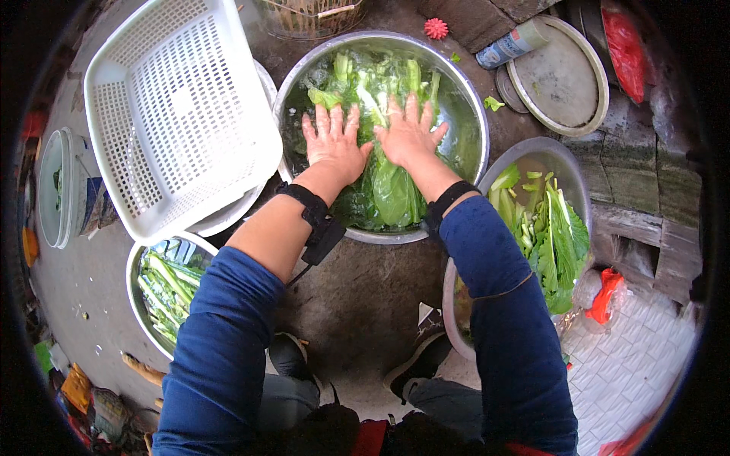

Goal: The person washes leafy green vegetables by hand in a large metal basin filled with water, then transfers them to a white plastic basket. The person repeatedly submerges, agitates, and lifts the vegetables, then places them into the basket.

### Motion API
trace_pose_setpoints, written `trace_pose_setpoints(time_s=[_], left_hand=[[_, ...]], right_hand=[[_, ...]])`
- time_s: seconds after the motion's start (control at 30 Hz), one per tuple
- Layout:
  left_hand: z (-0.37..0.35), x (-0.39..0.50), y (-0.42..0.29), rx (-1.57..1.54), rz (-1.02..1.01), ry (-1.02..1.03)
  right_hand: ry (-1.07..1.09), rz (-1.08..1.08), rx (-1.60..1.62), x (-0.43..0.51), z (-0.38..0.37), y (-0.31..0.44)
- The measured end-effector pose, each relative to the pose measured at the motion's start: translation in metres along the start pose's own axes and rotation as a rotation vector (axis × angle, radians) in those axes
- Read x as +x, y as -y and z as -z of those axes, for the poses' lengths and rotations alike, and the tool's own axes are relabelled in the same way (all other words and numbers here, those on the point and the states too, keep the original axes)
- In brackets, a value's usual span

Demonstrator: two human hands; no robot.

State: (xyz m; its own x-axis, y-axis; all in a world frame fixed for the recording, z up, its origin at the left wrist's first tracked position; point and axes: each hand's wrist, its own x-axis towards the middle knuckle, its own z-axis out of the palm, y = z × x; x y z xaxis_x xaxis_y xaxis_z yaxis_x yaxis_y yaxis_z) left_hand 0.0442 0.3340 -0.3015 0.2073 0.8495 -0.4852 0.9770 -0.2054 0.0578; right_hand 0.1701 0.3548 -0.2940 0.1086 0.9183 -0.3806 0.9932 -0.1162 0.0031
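Note:
A round stainless steel basin (486,122) full of water stands on the floor before me. Leafy greens (393,194) with pale stalks float and lie under the surface in it. Both my hands are in the basin, palms down with fingers spread. My left hand (335,145) presses on the greens at the left, a torn leaf (325,98) just past its fingertips. My right hand (412,134) rests on leaves and a white stalk near the middle. Neither hand is closed around anything. Water covers part of the fingers and hides the lower leaves.
A white perforated plastic basket (185,102) sits tilted at the left. Below it a metal basin (132,285) holds cut stalks. At right a grey tub (570,157) contains more greens. Further off are a plastic bucket (69,188), a round lid (599,85), a can (510,44) and a red spiky ball (436,28).

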Motion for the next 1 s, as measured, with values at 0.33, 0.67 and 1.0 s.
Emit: trace_pose_setpoints(time_s=[0.33,0.67,1.0], left_hand=[[0.002,-0.008,0.007,-0.003,0.090,0.051],[-0.008,0.014,0.021,-1.036,0.182,-0.538],[-0.007,0.031,0.035,-0.931,0.163,-0.182]], right_hand=[[0.104,-0.087,0.180,0.023,-0.009,-0.023],[0.082,-0.276,0.831,0.058,0.001,-0.040],[-0.163,-0.065,0.493,0.039,0.014,-0.027]])
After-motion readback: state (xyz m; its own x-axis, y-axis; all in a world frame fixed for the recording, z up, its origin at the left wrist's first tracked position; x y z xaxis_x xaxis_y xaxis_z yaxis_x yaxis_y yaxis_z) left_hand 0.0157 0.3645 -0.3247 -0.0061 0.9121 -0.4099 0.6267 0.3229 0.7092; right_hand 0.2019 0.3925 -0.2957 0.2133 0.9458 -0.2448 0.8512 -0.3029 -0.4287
